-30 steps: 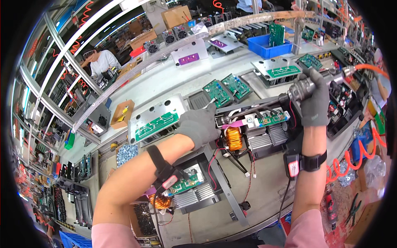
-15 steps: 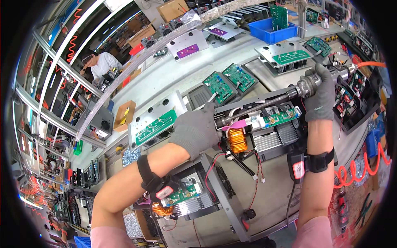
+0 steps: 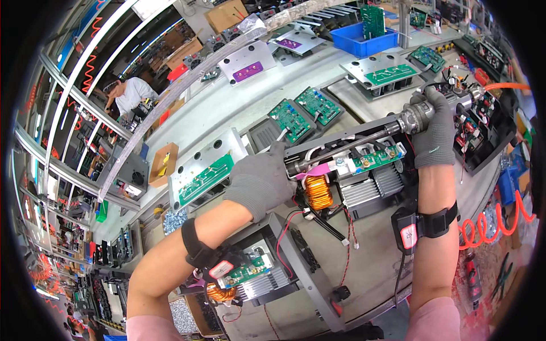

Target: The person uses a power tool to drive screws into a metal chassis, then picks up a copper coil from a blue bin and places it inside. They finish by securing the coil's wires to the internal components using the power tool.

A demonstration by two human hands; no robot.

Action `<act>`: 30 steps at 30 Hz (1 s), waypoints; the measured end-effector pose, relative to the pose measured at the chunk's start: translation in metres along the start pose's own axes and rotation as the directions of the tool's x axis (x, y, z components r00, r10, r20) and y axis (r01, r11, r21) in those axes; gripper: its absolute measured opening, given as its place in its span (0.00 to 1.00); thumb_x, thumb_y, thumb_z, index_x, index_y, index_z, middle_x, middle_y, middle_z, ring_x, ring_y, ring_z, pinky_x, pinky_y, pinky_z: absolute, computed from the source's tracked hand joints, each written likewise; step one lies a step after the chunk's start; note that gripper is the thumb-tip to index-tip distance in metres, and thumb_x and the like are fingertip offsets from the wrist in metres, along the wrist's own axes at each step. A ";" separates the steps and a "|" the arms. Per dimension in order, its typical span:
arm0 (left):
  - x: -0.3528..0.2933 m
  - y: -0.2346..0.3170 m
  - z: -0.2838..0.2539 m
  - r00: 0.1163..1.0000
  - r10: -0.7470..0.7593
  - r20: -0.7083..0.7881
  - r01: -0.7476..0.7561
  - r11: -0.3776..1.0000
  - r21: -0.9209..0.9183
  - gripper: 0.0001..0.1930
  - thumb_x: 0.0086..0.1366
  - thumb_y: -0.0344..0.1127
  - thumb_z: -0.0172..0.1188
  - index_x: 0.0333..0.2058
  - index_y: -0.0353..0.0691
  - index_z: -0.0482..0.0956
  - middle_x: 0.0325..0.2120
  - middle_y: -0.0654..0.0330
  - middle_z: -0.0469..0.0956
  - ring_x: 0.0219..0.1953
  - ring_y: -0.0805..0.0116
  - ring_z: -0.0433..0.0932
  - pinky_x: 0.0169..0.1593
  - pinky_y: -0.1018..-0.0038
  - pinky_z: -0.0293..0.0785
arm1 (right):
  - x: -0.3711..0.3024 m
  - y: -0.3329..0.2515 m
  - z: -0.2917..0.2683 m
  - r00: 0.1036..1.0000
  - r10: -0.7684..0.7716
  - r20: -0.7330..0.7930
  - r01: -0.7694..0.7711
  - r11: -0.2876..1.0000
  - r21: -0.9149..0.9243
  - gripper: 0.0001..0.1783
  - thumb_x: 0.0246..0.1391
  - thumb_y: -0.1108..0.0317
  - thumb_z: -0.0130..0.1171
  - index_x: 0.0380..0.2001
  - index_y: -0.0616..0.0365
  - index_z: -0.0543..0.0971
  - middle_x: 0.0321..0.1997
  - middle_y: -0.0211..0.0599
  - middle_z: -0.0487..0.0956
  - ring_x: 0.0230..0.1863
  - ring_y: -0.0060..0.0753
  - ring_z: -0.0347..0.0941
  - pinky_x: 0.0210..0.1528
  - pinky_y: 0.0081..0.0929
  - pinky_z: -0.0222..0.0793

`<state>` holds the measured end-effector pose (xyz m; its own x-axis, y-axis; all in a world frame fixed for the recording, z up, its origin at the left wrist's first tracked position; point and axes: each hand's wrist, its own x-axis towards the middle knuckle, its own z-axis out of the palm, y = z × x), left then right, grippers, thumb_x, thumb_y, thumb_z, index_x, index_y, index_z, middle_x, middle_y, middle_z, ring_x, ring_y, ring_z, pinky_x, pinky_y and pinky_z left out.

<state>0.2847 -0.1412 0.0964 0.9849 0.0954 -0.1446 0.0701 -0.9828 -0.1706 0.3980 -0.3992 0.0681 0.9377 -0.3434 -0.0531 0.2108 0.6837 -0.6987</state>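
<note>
My right hand (image 3: 435, 128), in a grey knit glove, is wrapped round an air screwdriver (image 3: 418, 116). Its long metal shaft (image 3: 347, 145) lies nearly level across an open metal housing (image 3: 335, 134), and its socket end points at the housing's left end wall. There my left hand (image 3: 259, 179), gloved too, grips that end wall; some of its fingertips are hidden. Inside the housing are a copper-wound coil (image 3: 318, 192), a pink insulating strip (image 3: 314, 171), a green circuit board (image 3: 380, 158) and a finned heatsink (image 3: 369, 188).
A second housing (image 3: 301, 270) with similar parts stands nearer me. Metal plates with green boards (image 3: 207, 179), loose circuit boards (image 3: 293, 121) and a blue bin (image 3: 364, 45) lie beyond. An orange air hose (image 3: 506, 86) runs right. A person (image 3: 133, 94) works at far left.
The whole scene has shifted slightly left in view. Both hands keep their grips, and the screwdriver stays lined up with the housing's left end wall.
</note>
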 end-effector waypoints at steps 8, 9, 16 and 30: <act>0.001 -0.001 0.000 1.000 -0.003 -0.004 0.003 1.000 -0.014 0.36 0.49 0.50 0.65 0.53 0.38 0.63 0.28 0.49 0.80 0.30 0.51 0.81 0.33 0.60 0.77 | -0.001 -0.001 0.001 1.000 -0.004 -0.005 0.004 1.000 -0.002 0.10 0.51 0.66 0.59 0.33 0.62 0.74 0.26 0.40 0.76 0.24 0.34 0.74 0.25 0.34 0.76; 0.001 -0.001 0.000 1.000 -0.002 -0.007 0.002 1.000 -0.015 0.36 0.49 0.50 0.65 0.53 0.38 0.63 0.28 0.49 0.80 0.30 0.51 0.81 0.33 0.60 0.77 | -0.001 -0.002 0.001 1.000 -0.007 -0.004 0.007 1.000 -0.002 0.10 0.51 0.66 0.59 0.33 0.62 0.74 0.26 0.40 0.76 0.24 0.34 0.74 0.25 0.34 0.76; 0.000 0.000 0.000 1.000 0.004 -0.007 -0.005 1.000 -0.031 0.36 0.49 0.50 0.64 0.54 0.37 0.63 0.28 0.49 0.80 0.30 0.50 0.81 0.34 0.59 0.77 | -0.001 -0.002 0.001 1.000 -0.016 0.008 0.016 1.000 -0.004 0.10 0.51 0.65 0.56 0.32 0.62 0.73 0.26 0.39 0.74 0.24 0.35 0.74 0.25 0.36 0.76; -0.004 -0.001 -0.003 1.000 0.020 0.008 -0.020 1.000 -0.001 0.36 0.50 0.49 0.64 0.54 0.37 0.62 0.28 0.50 0.80 0.31 0.51 0.81 0.34 0.60 0.77 | -0.007 -0.005 0.003 0.997 0.069 0.035 -0.071 0.995 0.075 0.09 0.49 0.66 0.55 0.28 0.61 0.72 0.24 0.41 0.74 0.23 0.37 0.72 0.25 0.34 0.72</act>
<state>0.2817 -0.1413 0.1005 0.9848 0.0770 -0.1554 0.0507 -0.9847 -0.1665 0.3911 -0.3982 0.0745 0.9591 -0.2728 -0.0757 0.1638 0.7528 -0.6375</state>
